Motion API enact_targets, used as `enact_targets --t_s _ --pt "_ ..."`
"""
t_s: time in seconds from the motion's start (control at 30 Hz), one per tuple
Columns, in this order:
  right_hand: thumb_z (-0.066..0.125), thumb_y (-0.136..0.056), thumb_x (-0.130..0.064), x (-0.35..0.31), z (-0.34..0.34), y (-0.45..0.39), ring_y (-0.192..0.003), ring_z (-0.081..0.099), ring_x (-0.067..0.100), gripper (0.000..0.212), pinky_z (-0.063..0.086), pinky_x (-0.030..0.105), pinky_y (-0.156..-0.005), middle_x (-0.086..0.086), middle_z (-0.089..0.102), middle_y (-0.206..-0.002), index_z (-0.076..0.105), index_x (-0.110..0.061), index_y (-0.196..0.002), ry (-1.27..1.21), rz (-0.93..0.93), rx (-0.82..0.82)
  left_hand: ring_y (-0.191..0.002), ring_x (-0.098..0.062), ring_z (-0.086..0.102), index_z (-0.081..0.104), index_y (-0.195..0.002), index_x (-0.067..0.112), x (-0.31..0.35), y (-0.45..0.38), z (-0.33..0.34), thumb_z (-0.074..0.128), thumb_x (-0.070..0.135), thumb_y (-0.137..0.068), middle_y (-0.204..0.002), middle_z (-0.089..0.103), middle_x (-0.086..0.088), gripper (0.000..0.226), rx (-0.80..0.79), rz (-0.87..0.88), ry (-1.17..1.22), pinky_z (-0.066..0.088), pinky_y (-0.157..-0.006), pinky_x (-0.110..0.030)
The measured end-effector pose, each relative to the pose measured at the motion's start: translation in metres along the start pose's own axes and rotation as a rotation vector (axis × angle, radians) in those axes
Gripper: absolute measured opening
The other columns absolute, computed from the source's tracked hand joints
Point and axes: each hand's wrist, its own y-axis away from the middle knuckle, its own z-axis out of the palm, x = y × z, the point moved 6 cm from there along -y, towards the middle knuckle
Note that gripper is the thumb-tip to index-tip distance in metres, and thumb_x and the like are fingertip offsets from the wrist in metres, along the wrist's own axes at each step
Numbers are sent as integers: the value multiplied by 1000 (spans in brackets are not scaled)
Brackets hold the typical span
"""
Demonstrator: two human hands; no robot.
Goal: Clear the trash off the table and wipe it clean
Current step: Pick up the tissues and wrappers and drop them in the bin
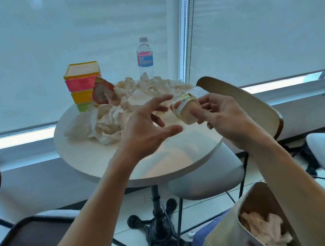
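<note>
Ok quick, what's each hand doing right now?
Left hand: open, fingers spread above the table, holding nothing.
Right hand: holding a small paper cup by its bottom end.

The right hand (pixel 221 113) is gripping a small paper cup (pixel 185 110) tilted on its side above the round white table (pixel 104 161), while the left hand (pixel 147 124) is hovering beside it with fingers spread. Crumpled napkins (pixel 115 116) are lying piled on the table near a colourful striped carton (pixel 83 83) and a water bottle (pixel 145 58). A paper bag (pixel 259 223) holding crumpled paper is sitting at the lower right.
</note>
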Motion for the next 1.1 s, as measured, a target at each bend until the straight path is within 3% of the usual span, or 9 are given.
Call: enact_targets --t_s 0.1,0.27,0.43,0.57,0.73,0.83,1.03,1.1 --pt "69 -82 -33 2 -8 28 -70 58 10 31 42 24 -61 7 68 -84 67 -8 -100 -116 37 -99 -79 -3 55 53 -122 51 17 19 12 86 30 -68 -111 58 12 66 42 106 -51 44 -68 -18" --pt "68 -75 -36 15 -17 79 -71 59 11 45 45 20 -60 4 67 -84 64 -1 -103 -273 54 -300 -81 1 48 61 -114 40 43 69 38 78 26 -76 -100 62 11 44 100 209 -59 35 -70 -10" --pt "79 -71 -50 44 -11 133 -71 59 9 40 47 18 -60 1 68 -85 71 -17 -92 -390 120 -489 -84 -3 54 68 -110 32 43 134 60 69 16 -80 -90 60 18 34 165 133 -54 40 -73 -16" --pt "64 -81 -27 87 6 165 -63 57 7 23 43 20 -56 -1 66 -75 67 -8 -92 -440 280 -482 -80 -11 60 72 -106 26 18 183 85 69 10 -78 -88 65 8 32 174 0 23 49 -70 -24" --pt "71 -83 -30 165 48 191 -65 59 15 22 41 23 -54 6 69 -77 69 -10 -92 -396 492 -502 -75 0 54 74 -106 21 -48 235 122 74 0 -80 -82 61 13 34 131 -222 -1 41 -65 -9" --pt "63 -92 -24 216 79 201 -68 59 16 19 40 24 -58 8 68 -81 69 -7 -99 -375 622 -453 -77 7 53 74 -108 16 -101 259 141 73 0 -80 -83 60 15 32 108 -344 -32 38 -65 -4" --pt "54 -99 -30 346 169 213 -61 59 10 22 40 25 -58 -1 67 -72 68 -15 -90 -283 753 -406 -81 -11 61 73 -108 18 -233 308 184 74 5 -80 -93 69 0 31 120 -515 -104 50 -74 -24" --pt "52 -99 -35 402 200 216 -62 58 10 27 40 25 -58 -4 66 -69 66 -18 -85 -269 794 -349 -79 -12 59 74 -107 16 -281 328 201 73 6 -81 -92 70 -2 28 114 -556 -144 45 -71 -14"
